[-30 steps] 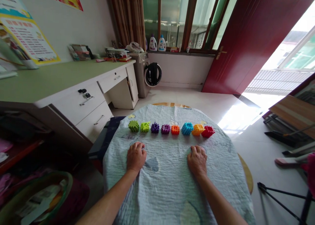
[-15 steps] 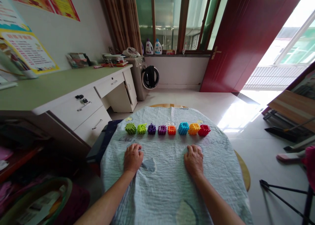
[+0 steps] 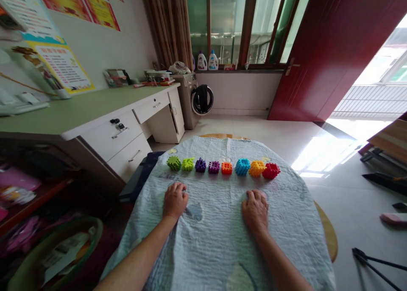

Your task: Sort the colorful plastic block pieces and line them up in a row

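A row of colourful toy blocks with notched edges lies across the light blue cloth (image 3: 219, 236). From left to right come a dark green block (image 3: 174, 163), a lime green block (image 3: 188, 164), a dark purple block (image 3: 200, 165), a purple block (image 3: 214, 167), an orange block (image 3: 227, 168), a blue block (image 3: 243, 166), a yellow block (image 3: 257, 168) and a red block (image 3: 271, 171). My left hand (image 3: 175, 201) rests on the cloth, nearest the green blocks, with loosely bent fingers and nothing held. Below the yellow block lies my right hand (image 3: 255, 210), palm down and holding nothing. Neither hand touches a block.
The cloth covers a round table whose wooden edge (image 3: 329, 236) shows at the right. A desk with drawers (image 3: 117, 134) stands at the left, near a washing machine (image 3: 187, 100) with its door open. A bucket (image 3: 95, 236) sits at lower left, a black stand (image 3: 375, 265) at lower right.
The head view has turned slightly left, so the whole scene sits further right. Both hands and the row of blocks keep their places on the cloth.
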The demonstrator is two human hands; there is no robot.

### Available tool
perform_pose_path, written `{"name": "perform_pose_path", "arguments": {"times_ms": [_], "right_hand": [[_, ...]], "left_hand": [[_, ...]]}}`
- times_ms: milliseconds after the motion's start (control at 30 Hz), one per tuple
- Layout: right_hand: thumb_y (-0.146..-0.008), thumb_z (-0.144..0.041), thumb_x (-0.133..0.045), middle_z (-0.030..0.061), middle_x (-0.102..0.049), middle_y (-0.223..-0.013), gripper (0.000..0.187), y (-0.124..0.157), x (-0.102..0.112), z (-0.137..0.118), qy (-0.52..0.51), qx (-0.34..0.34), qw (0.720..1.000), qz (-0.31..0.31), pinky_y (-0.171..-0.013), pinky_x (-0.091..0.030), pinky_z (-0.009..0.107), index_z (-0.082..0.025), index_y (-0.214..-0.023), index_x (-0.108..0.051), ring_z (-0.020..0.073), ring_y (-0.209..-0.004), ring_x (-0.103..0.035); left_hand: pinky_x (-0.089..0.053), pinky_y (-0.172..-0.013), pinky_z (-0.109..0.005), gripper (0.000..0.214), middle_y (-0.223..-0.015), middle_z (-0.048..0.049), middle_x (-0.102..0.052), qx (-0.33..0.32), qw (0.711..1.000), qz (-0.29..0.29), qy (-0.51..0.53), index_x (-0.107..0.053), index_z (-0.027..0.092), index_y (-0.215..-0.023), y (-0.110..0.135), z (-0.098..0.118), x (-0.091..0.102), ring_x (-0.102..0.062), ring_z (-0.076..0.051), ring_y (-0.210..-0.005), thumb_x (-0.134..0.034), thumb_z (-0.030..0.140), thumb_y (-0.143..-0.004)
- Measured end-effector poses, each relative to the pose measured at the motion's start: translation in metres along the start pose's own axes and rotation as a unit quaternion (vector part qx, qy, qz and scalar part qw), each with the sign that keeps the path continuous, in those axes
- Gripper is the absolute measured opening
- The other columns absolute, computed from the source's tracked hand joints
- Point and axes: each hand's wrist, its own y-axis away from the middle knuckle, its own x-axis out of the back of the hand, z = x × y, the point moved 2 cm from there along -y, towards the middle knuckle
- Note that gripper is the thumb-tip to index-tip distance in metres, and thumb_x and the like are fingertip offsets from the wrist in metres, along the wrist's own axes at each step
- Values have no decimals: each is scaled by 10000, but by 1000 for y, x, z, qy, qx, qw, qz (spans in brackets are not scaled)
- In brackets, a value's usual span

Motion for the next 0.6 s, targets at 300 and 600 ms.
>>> {"name": "perform_pose_path", "arguments": {"times_ms": [300, 600], "right_hand": [[-863, -193, -483, 113, -606, -1253, 292, 1, 1, 1, -2, 12, 1000, 11, -1004, -352, 373, -176, -1099, -653, 275, -1260, -433], [-882, -216, -471, 120, -593, -1273, 292, -1, -2, 2, 10, 15, 1000, 6, -998, -354, 382, -168, -1109, -649, 282, -1262, -430]], "left_hand": [[-451, -910, -383, 174, -1001, -91, -635, 6, 1000, -5, 7, -614, 205, -882, 0, 2, 3, -558, -263, -982, -517, 124, -763], [-448, -922, -386, 177, -997, -87, -631, 22, 999, -15, 19, -615, 205, -879, 0, 5, 7, -554, -257, -994, -522, 114, -759]]}}
